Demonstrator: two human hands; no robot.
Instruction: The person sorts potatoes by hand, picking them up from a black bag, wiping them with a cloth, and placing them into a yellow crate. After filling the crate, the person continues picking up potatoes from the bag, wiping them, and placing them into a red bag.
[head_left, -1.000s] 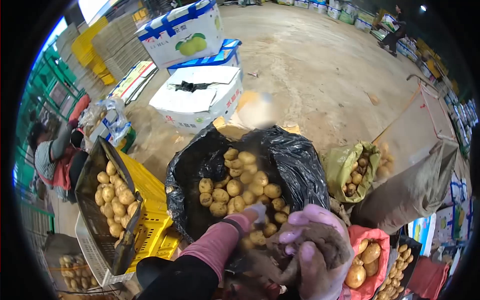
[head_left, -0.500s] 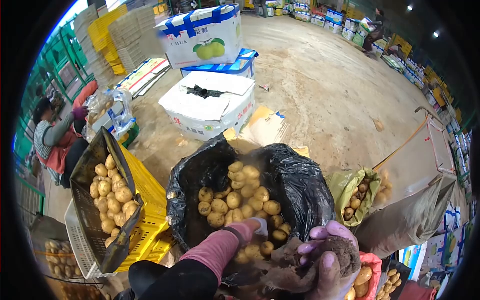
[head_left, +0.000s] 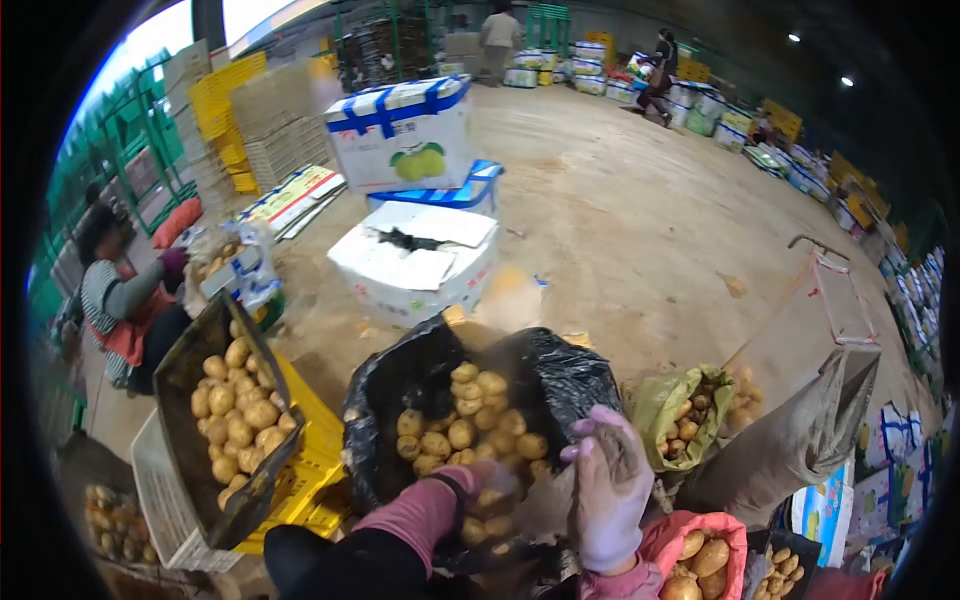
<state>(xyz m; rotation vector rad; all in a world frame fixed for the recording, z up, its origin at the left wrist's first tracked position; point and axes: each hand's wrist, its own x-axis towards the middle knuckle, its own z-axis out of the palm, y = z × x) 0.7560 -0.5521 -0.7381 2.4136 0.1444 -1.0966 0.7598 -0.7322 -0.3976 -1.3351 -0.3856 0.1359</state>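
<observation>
A black plastic bag [head_left: 570, 375] stands wide open in front of me with several yellow potatoes [head_left: 460, 433] inside. My left hand [head_left: 492, 482], below a pink sleeve, reaches down among them; its fingers are blurred, so what it grips cannot be made out. Over the bag's right edge is my right hand [head_left: 612, 485] in a lavender glove with dirty fingers. Its fingers are bent around what looks like a muddy brown cloth [head_left: 550, 503], blurred by motion.
Left stands a yellow crate [head_left: 315, 460] beside a dark-lined container of potatoes [head_left: 240, 410]. To the right are a green sack [head_left: 650, 400], a red bag [head_left: 660, 535] and a hand cart [head_left: 800, 420]. White cartons [head_left: 415, 260] stand ahead. A person [head_left: 125, 300] sits at left.
The view has tilted up. My right hand has turned from palm up to upright beside the bag, bringing the brown cloth along. My left hand stays among the potatoes.
</observation>
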